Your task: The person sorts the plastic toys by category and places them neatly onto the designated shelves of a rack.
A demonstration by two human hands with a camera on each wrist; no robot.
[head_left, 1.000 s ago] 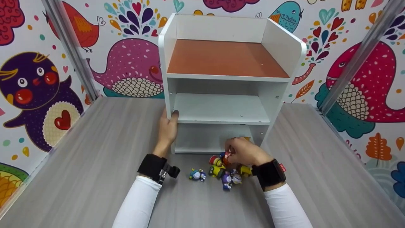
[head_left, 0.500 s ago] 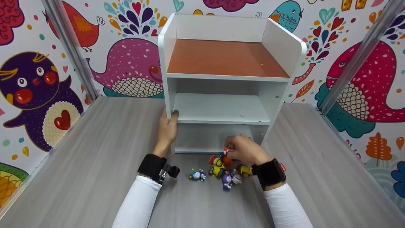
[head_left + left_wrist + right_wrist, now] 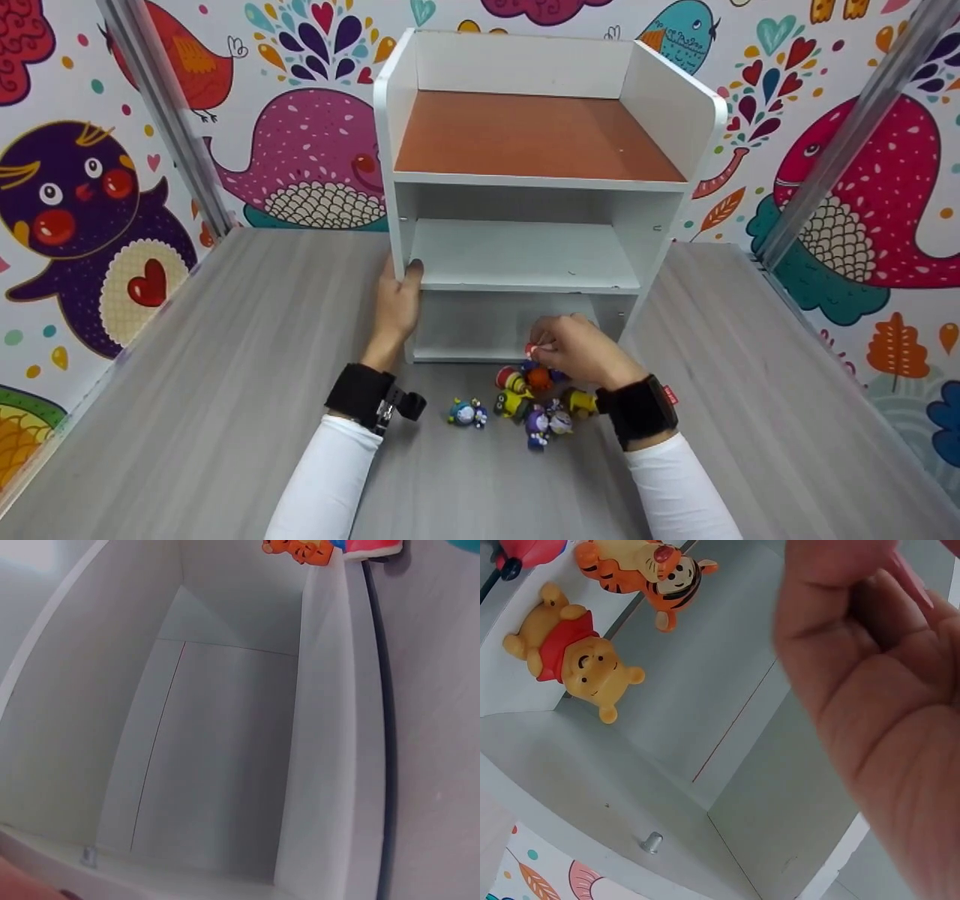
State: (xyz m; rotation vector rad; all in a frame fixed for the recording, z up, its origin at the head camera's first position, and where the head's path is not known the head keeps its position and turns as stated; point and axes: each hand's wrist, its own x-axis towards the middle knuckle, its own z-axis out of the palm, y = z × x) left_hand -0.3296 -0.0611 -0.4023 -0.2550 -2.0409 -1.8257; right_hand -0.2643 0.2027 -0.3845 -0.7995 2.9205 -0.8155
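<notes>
My left hand (image 3: 396, 306) grips the left side panel of a white shelf unit (image 3: 525, 288), thumb on its front edge. At the front of the bottom compartment, my right hand (image 3: 581, 349) pinches a small red-and-white toy figure (image 3: 531, 350), mostly hidden by the fingers. The right wrist view shows a Winnie the Pooh figure (image 3: 574, 656) in a red shirt and a Tigger figure (image 3: 649, 574) lying on the bottom shelf. Tigger (image 3: 298, 550) also appears at the top of the left wrist view, beside a figure's red, white and blue part (image 3: 371, 547).
On the grey wood-grain table (image 3: 247, 420), several toy figures lie before the shelf, among them a purple one (image 3: 538, 427) and a yellow one (image 3: 581, 403). A blue-and-white figure (image 3: 466, 413) lies apart, to the left. Patterned walls (image 3: 315, 172) stand behind and at the sides.
My right hand has risen slightly with the red-and-white figure, away from the pile. A yellow-orange bit behind the hand is now covered. My left hand keeps its place on the panel.
</notes>
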